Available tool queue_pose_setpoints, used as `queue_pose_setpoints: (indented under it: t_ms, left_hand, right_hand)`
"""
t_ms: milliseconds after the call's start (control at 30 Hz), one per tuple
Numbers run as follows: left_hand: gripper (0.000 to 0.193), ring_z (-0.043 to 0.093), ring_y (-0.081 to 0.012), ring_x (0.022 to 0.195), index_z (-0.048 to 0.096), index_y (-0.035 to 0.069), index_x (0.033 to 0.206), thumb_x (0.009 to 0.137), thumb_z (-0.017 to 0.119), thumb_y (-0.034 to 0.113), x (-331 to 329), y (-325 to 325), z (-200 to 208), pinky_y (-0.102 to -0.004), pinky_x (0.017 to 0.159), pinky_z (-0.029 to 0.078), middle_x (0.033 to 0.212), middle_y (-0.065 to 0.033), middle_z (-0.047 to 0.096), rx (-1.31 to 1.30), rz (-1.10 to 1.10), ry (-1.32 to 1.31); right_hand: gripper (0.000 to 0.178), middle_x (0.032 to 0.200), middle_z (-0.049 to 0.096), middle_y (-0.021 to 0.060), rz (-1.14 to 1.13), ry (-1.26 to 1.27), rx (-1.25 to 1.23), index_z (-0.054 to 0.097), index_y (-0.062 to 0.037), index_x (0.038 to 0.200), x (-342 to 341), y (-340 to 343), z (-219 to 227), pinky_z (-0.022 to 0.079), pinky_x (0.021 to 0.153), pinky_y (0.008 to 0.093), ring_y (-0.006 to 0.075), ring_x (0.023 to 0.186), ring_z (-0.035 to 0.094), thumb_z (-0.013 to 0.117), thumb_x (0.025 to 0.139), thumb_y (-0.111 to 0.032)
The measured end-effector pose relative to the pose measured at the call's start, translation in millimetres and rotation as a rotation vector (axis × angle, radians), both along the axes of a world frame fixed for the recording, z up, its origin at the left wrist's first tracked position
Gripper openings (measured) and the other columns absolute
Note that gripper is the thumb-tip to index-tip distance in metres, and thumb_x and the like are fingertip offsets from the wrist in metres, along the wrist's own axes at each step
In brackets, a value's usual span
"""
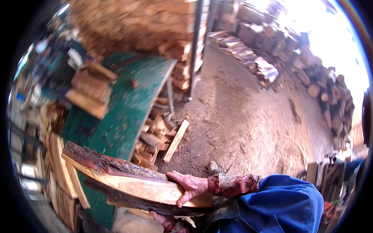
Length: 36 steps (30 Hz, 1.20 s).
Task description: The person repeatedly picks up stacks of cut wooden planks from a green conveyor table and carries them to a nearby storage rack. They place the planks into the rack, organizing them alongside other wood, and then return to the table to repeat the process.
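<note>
Split wood (pixel 130 182) crosses the green table's (pixel 145 87) right edge. The left hand (pixel 162 219) meets its underside, finger closure unclear; the right hand (pixel 193 186) clasps it, thumb spread from fingers. Step: apparently handling wood; moving it calls for two-handed support.

Split wood (pixel 136 187) smooth-faced, bark (pixel 116 165) rough — worktop (pixel 142 83) matt-looking, scuffed — blue garment (pixel 281 204) matt, creased cloth.
</note>
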<state>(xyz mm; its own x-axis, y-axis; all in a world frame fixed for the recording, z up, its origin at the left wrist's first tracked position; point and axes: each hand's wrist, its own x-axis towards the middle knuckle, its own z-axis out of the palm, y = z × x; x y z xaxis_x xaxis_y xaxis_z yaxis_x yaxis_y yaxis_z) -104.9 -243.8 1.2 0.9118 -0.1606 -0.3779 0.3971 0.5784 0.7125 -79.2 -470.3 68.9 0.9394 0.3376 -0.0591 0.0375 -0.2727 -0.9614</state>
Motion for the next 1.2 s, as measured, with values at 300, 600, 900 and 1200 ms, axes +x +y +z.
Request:
queue_pose_setpoints:
  t_ms: [300,600,900,1200]
  left_hand:
    - [0.082,0.059,-0.0295,0.100,0.044,0.007,0.132,0.074,0.070,0.058,36.8,-221.7,3.3,-0.0446,0.086,0.052,0.117,-0.0125,0.056,-0.038,-0.413,0.105]
    - [0.087,0.050,-0.0327,0.119,0.037,0.004,0.141,0.082,0.059,0.064,62.1,-407.6,-7.6,-0.0459,0.102,0.042,0.135,-0.0143,0.048,0.035,-0.812,-0.007]
    - [0.087,0.049,-0.0339,0.120,0.032,0.008,0.142,0.076,0.073,0.048,113.4,-590.7,-34.3,-0.0483,0.101,0.045,0.133,-0.0149,0.047,-0.172,-0.825,0.223]
    - [0.068,0.055,-0.0310,0.115,0.042,0.002,0.135,0.088,0.059,0.049,149.2,-792.2,-19.6,-0.0455,0.100,0.045,0.128,-0.0136,0.055,0.132,-0.948,0.112]
  right_hand:
    - [0.114,0.129,0.039,0.0252,-0.569,-0.130,0.031,0.024,0.0102,0.137,-88.6,-217.6,3.5,0.038,0.102,0.0405,0.0376,0.123,0.044,0.082,0.064,-0.055]
    - [0.106,0.134,0.041,0.0152,-0.859,-0.006,0.208,0.023,0.0018,0.143,-122.6,-361.2,-15.1,0.032,0.107,0.0351,0.0220,0.128,0.037,0.085,0.069,-0.041]
    - [0.111,0.131,0.041,0.0275,-0.871,0.080,0.087,0.025,0.0097,0.140,-65.5,-538.2,-40.9,0.033,0.107,0.0383,0.0355,0.128,0.041,0.078,0.069,-0.056]
    - [0.111,0.132,0.042,0.0227,-1.073,0.106,0.184,0.024,0.0072,0.142,-56.3,-703.8,-54.1,0.031,0.108,0.0373,0.0295,0.128,0.039,0.081,0.068,-0.052]
